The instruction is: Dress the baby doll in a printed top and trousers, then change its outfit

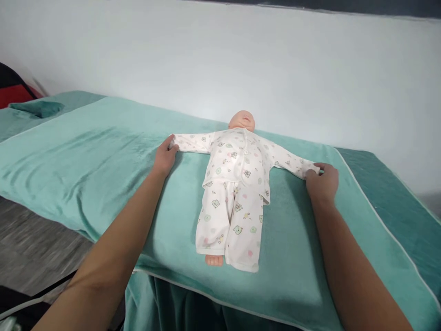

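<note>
A baby doll (242,120) lies on its back on a teal towel (103,156), arms spread wide. It wears a white patterned pyjama top (237,161) and trousers (229,220); one bare foot (214,259) shows at the hem. My left hand (165,154) grips the end of the doll's left-side sleeve (188,142) with closed fingers. My right hand (322,179) pinches the end of the right-side sleeve (292,163).
The towel covers a padded table whose near edge (193,287) drops off below the doll's feet. A folded dark teal cloth (37,108) lies at the far left. A white wall (241,59) runs behind. Grey floor (31,243) shows at lower left.
</note>
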Action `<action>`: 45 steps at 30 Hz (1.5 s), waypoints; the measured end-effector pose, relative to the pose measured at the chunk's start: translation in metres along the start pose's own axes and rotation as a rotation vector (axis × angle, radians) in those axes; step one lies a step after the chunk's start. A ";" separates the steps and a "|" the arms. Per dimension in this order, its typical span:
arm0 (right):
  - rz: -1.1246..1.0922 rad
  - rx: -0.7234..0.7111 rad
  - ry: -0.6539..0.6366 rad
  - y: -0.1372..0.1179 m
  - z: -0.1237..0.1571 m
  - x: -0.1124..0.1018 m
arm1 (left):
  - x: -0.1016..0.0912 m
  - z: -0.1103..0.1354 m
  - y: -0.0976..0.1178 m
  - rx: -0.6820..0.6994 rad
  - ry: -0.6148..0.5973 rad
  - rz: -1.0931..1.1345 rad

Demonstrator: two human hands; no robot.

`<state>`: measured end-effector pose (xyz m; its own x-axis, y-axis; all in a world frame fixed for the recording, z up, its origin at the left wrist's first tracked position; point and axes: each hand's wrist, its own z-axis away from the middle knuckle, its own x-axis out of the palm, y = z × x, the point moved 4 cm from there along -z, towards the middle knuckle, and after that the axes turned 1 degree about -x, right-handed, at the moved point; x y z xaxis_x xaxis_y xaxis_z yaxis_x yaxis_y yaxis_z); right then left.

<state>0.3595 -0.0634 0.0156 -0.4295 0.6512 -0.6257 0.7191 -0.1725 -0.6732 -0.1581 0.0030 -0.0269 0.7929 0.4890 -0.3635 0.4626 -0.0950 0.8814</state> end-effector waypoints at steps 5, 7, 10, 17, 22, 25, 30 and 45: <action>-0.024 -0.276 0.064 -0.019 0.030 -0.001 | -0.013 0.026 0.015 0.001 0.122 -0.081; -0.121 -0.361 -0.007 -0.031 0.058 -0.002 | -0.019 0.053 0.026 0.013 0.135 -0.073; -0.284 -0.391 -0.164 -0.051 0.116 -0.013 | -0.025 0.116 0.044 0.002 -0.023 0.025; -0.418 -0.671 -0.426 -0.095 0.261 -0.055 | -0.043 0.267 0.072 0.111 -0.502 0.076; -0.187 -0.714 -0.391 -0.112 0.297 -0.049 | -0.040 0.294 0.076 0.171 -0.502 0.006; -0.067 -0.713 -0.322 -0.122 0.295 -0.042 | -0.033 0.293 0.085 0.220 -0.418 0.035; -0.011 -0.713 -0.268 -0.141 0.282 -0.047 | -0.036 0.293 0.101 0.319 -0.334 0.153; -0.085 -0.790 -0.319 -0.122 0.305 -0.062 | -0.053 0.306 0.069 0.129 -0.294 0.038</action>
<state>0.1320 -0.3082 0.0166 -0.5472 0.3792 -0.7462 0.7965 0.5100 -0.3249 -0.0469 -0.2943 -0.0394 0.8824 0.2136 -0.4192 0.4622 -0.2268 0.8573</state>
